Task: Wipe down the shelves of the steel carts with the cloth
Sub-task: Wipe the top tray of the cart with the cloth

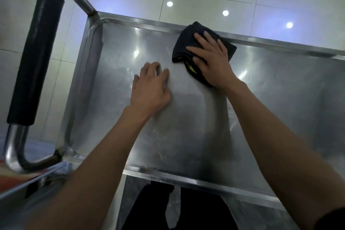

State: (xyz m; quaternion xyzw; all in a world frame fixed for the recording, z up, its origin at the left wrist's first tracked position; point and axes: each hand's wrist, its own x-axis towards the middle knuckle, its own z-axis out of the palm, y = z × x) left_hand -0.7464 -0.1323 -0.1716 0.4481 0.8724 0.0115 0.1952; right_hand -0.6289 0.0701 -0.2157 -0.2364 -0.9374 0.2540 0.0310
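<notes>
right hand (214, 61) flat, fingers spread, presses folded black cloth (188, 37): soft, light, grips best palm-down; left hand (151, 87) braces steel shelf (186, 127), holding nothing.

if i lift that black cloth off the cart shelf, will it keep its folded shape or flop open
Probably flop: the black cloth lies in soft, loose folds under the right hand. It likely slides easily on the smooth steel shelf. It looks light.

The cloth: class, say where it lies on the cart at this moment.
In the head view the cloth lies on the top shelf, against the far rim, pressed flat under the right hand, with the left hand resting beside it.
</notes>
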